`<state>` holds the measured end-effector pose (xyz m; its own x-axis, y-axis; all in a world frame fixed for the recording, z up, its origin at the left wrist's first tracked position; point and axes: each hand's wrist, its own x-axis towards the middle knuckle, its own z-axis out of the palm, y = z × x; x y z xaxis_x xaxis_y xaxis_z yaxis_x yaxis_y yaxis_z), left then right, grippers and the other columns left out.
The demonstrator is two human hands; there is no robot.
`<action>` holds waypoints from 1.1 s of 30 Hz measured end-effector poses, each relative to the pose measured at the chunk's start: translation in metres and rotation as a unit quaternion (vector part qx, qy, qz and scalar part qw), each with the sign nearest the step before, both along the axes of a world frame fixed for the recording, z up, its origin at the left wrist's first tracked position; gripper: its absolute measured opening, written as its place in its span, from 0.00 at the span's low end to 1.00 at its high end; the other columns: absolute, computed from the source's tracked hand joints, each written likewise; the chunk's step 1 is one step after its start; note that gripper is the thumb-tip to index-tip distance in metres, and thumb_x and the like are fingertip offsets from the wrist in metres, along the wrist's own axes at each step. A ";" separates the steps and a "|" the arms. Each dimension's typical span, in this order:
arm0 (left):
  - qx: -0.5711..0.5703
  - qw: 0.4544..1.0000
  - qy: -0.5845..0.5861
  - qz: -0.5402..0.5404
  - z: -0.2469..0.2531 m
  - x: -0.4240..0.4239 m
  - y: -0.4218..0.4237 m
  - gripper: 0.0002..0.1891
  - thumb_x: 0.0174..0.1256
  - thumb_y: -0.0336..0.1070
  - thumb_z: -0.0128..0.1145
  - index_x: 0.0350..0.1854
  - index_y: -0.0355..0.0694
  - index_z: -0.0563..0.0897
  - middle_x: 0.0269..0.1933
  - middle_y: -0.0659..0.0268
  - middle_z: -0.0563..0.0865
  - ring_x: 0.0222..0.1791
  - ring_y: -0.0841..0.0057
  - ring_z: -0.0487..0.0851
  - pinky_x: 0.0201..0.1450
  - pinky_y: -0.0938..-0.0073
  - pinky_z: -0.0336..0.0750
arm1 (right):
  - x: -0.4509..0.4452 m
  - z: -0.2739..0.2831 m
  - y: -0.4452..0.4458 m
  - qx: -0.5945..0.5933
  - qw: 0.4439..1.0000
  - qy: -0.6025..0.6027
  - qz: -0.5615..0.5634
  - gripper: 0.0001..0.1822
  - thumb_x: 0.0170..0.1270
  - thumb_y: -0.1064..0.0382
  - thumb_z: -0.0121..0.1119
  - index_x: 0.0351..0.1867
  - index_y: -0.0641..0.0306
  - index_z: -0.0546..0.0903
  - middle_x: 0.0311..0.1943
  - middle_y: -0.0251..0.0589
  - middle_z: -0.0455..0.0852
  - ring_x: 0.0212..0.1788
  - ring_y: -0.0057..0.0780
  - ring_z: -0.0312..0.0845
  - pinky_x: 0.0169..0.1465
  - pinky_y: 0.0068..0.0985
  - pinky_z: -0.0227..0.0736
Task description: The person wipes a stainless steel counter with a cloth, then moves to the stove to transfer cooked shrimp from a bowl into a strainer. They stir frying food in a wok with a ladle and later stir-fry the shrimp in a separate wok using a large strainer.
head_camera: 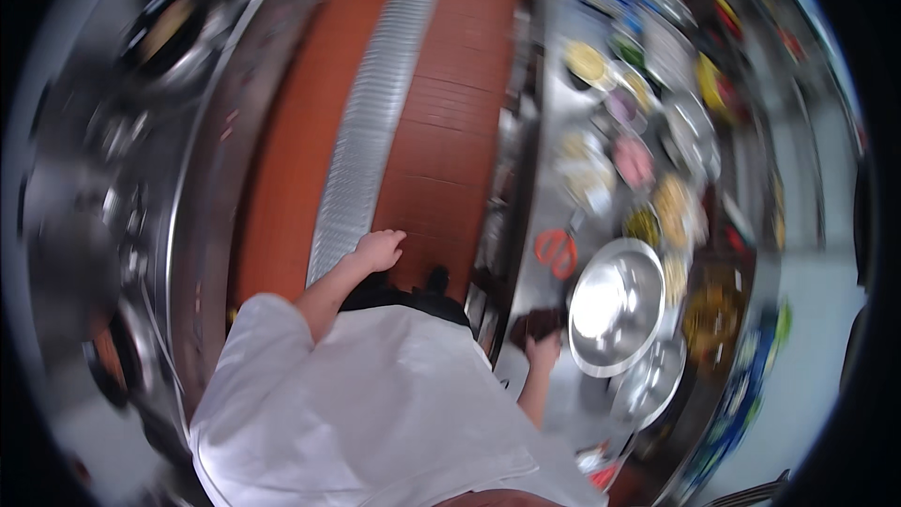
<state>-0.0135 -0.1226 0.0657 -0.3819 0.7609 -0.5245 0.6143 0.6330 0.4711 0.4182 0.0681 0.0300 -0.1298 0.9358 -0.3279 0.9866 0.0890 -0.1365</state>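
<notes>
My left hand [380, 250] hangs over the red tiled floor [443, 155], with nothing in it and the fingers loosely bent and apart. To the right, at the edge of the steel counter [521, 274], my right hand [543, 350] grips a dark brown object [535, 326]; motion blur hides what it is. Just beyond that hand stands a large steel bowl [616, 310], and a second steel bowl [654, 380] sits behind it. Orange-handled scissors [557, 252] lie on the counter farther along.
Bowls and packs of food crowd the counter, among them a bowl of pink food [633, 160] and a yellow-filled container [586, 63]. A metal drain grate [380, 105] runs along the aisle. On the left, a steel cooking range [183, 211] carries a dark wok [165, 32].
</notes>
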 end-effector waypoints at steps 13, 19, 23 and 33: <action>-0.074 0.816 -0.045 0.572 -0.078 -0.030 -0.213 0.16 0.58 0.42 0.54 0.48 0.49 0.84 0.50 0.59 0.85 0.53 0.60 0.82 0.55 0.62 0.75 | -0.379 0.072 0.059 -0.124 0.818 0.303 0.474 0.12 0.66 0.68 0.57 0.49 0.67 0.80 0.39 0.48 0.85 0.39 0.37 0.84 0.44 0.30 0.78; -0.057 0.629 -0.019 0.775 -0.103 -0.057 -0.300 0.15 0.57 0.38 0.54 0.47 0.49 0.82 0.50 0.58 0.86 0.53 0.61 0.82 0.53 0.63 0.76 | -0.580 0.067 -0.018 -0.175 0.760 0.254 0.572 0.13 0.68 0.64 0.56 0.50 0.67 0.81 0.38 0.49 0.87 0.40 0.37 0.85 0.44 0.29 0.77; -0.079 0.560 -0.040 0.824 -0.125 -0.056 -0.377 0.16 0.56 0.40 0.56 0.47 0.44 0.82 0.51 0.53 0.84 0.55 0.59 0.82 0.57 0.61 0.75 | -0.696 0.057 -0.110 -0.215 0.666 0.196 0.686 0.14 0.67 0.62 0.56 0.49 0.67 0.81 0.41 0.53 0.86 0.43 0.44 0.84 0.45 0.35 0.78; 0.067 0.342 0.121 0.929 -0.168 -0.134 -0.425 0.13 0.61 0.44 0.58 0.40 0.40 0.82 0.34 0.57 0.87 0.37 0.64 0.86 0.41 0.65 0.79 | -0.944 0.058 -0.258 -0.222 0.459 0.250 0.823 0.12 0.61 0.69 0.59 0.47 0.65 0.80 0.41 0.53 0.82 0.43 0.48 0.81 0.40 0.39 0.78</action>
<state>-0.1475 -0.5473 -0.1021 -0.2913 -0.9036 -0.3142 -0.7592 0.0186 0.6506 -0.5261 -0.1900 0.0876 -0.7037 -0.7103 0.0168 -0.5329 0.5119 -0.6738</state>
